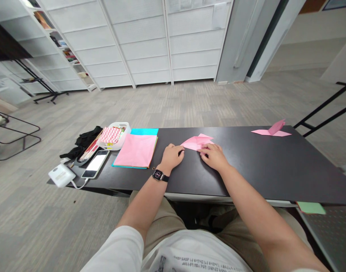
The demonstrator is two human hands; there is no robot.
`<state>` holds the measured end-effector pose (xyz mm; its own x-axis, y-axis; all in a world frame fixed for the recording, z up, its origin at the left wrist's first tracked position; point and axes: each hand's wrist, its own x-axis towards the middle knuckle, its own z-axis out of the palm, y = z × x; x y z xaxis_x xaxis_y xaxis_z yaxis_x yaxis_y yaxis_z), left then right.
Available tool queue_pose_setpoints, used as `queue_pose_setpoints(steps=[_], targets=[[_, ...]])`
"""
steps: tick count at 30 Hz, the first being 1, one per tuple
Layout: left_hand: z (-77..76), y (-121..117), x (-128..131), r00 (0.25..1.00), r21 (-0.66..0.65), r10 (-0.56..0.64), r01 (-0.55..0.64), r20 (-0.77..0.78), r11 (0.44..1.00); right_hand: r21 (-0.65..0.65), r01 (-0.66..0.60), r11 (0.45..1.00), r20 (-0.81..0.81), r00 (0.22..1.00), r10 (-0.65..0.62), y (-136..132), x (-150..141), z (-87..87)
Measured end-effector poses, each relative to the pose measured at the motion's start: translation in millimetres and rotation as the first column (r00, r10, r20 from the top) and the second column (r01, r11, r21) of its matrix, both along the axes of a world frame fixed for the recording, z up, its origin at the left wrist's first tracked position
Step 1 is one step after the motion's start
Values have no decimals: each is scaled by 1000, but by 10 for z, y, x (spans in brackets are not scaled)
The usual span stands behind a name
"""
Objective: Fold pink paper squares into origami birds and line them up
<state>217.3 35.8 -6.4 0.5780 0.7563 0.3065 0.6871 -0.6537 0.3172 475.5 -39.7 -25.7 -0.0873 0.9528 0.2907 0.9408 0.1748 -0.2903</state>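
Note:
A partly folded piece of pink origami paper lies on the dark table in front of me, its raised flaps pointing right and away. My left hand, with a watch on the wrist, is curled, thumb and index finger at the paper's pointed left tip. From the near right side, my right hand has bent fingers gripping the paper's lower right edge. What the fingertips cover is hidden. A finished-looking pink folded paper figure with an upright wing rests at the table's far right corner.
Left of my hands lies a stack of coloured paper, pink on top. Beyond it are a white basket, a phone cabled to a white power bank, and a black cloth. Green paper sits below the table's right edge.

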Motion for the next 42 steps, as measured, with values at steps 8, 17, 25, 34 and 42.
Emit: queue_pose_setpoints(steps=[8, 17, 25, 34, 42], targets=[[29, 21, -12, 990, 11, 96, -98, 107, 995, 17, -16, 1000, -39, 999, 17, 7, 11, -13], [21, 111, -64, 902, -112, 108, -67, 419, 991, 46, -122, 991, -153, 980, 128, 18, 20, 52], [-42, 74, 101, 976, -27, -55, 62, 211, 998, 18, -59, 998, -105, 993, 61, 60, 2, 8], [-82, 27, 181, 970, 28, -228, 226, 87, 974, -28, -106, 994, -104, 989, 103, 130, 5, -13], [-87, 17, 191, 973, 10, -223, 223, 53, 975, 115, 36, 993, -178, 984, -15, 82, 66, 115]])
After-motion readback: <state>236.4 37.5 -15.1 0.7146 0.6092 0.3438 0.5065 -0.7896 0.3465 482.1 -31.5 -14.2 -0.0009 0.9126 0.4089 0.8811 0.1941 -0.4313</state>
